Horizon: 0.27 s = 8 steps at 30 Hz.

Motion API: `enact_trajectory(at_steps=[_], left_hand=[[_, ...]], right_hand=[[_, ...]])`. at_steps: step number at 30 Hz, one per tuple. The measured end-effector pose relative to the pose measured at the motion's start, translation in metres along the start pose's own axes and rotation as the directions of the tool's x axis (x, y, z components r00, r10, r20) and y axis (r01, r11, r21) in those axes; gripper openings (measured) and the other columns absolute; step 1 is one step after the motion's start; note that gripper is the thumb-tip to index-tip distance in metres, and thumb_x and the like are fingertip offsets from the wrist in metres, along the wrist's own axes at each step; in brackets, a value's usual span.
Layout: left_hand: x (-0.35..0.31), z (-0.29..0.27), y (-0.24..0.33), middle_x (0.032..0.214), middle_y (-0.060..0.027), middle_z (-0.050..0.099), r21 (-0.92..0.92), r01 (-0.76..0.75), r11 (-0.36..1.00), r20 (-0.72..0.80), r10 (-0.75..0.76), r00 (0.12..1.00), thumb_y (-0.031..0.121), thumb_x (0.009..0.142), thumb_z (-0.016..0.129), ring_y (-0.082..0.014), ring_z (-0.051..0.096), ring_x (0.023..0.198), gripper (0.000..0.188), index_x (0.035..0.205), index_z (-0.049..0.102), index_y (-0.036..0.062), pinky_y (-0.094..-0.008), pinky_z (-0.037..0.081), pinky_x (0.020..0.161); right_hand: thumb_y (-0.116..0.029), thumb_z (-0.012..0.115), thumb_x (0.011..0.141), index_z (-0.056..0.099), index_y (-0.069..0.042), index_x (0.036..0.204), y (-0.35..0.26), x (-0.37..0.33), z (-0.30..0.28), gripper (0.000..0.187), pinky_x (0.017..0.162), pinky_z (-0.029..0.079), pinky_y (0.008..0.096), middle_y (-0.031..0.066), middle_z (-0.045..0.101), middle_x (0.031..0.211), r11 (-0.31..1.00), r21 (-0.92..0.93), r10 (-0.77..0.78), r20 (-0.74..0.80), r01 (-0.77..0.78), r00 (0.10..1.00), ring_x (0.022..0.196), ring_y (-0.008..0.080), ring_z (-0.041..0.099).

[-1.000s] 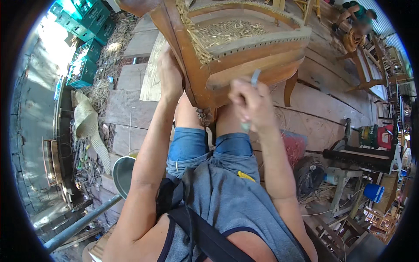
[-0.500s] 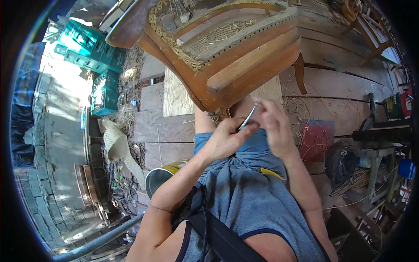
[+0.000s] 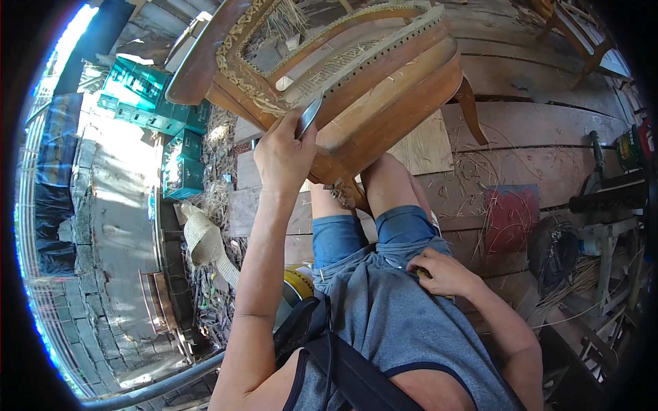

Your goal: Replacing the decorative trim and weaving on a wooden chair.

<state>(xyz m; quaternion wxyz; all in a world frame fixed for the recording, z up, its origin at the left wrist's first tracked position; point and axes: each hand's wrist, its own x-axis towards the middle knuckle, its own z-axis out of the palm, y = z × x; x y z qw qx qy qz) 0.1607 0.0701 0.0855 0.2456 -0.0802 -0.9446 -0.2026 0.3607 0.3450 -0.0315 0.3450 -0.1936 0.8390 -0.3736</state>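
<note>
My left hand (image 3: pixel 282 159) is closed around a pointed, shiny metal blade (image 3: pixel 310 118). Its handle is hidden in my palm. The blade's tip points up beside the near corner of a wooden chair (image 3: pixel 384 113), by the drilled edge of its seat frame. Worn, frayed cane weaving (image 3: pixel 332 72) clings to that frame. Down on my lap, my right hand (image 3: pixel 444 274) has its fingers curled on a yellow-handled tool (image 3: pixel 423 272), mostly covered by the hand. The chair lies tipped across my knees.
A yellow tin (image 3: pixel 298 281) stands by my left hip. A roll of woven cane (image 3: pixel 204 240) lies to the left, near teal crates (image 3: pixel 181 164). A red panel (image 3: pixel 510 218) and a dark coil (image 3: pixel 552 250) are on the right. Plank flooring carries straw scraps; another chair (image 3: pixel 582 41) stands far right.
My left hand has moved up and left with the blade, from my lap to the chair's corner. My right hand has dropped to my lap, onto the yellow-handled tool. The view has shifted slightly.
</note>
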Motion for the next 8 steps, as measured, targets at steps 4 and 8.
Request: enact_trajectory(at_steps=[4, 8], left_hand=[[0.0, -0.012, 0.0, 0.087, -0.0103, 0.07, -0.056, -0.046, 0.997, 0.004, 0.047, 0.999, 0.014, 0.079, 0.073, -0.0298, 0.069, 0.073, 0.027, 0.106, 0.071, 0.0144, -0.037, 0.055, 0.066], [-0.002, -0.016, -0.006, 0.089, -0.0118, 0.069, -0.021, -0.107, 0.994, 0.066, 0.108, 0.992, 0.014, 0.078, 0.075, -0.0277, 0.07, 0.076, 0.032, 0.109, 0.072, 0.0164, -0.0344, 0.056, 0.067]], right_hand=[[-0.018, 0.063, 0.088, 0.06, -0.011, 0.124, 0.002, -0.003, 0.008, 0.036, 0.09, 0.05, 0.0441, 0.0179, 0.059, 0.111, 0.997, 0.075, 0.004, -0.084, 0.002, 0.996, 0.103, 0.0375, 0.062], [-0.035, 0.079, 0.077, 0.044, -0.014, 0.143, 0.008, 0.01, -0.005, 0.078, 0.098, 0.047, 0.0438, 0.0192, 0.051, 0.131, 0.956, 0.232, 0.128, 0.217, -0.179, 0.968, 0.113, 0.0328, 0.061]])
